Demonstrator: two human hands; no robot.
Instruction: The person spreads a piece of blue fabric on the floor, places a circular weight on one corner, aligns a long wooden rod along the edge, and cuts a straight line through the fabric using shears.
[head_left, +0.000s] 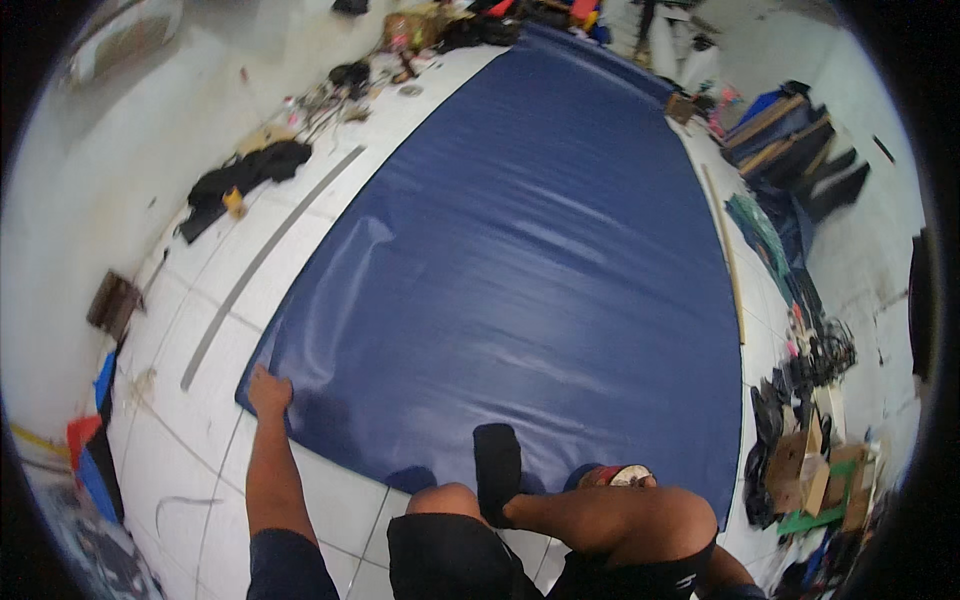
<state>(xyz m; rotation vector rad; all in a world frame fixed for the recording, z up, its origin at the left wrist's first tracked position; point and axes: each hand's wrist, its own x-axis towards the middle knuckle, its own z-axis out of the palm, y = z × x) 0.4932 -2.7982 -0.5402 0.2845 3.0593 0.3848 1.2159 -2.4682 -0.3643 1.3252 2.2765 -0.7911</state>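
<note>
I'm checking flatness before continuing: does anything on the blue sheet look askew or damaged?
Yes: the large, glossy dark-blue plastic-like sheet is puckered just beyond the left hand at its near-left corner, so it isn't lying quite flat. I see no tear or spill.

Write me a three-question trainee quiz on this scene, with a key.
1. True or false: the pole lies to the right of the sheet.
2. Which is nearest the left hand: (a) the box, (b) the sheet, (c) the pole?
3. Fill in: the strip to the left of the sheet is coloured ____.

Key: 1. True. 2. (b). 3. Grey.
</note>
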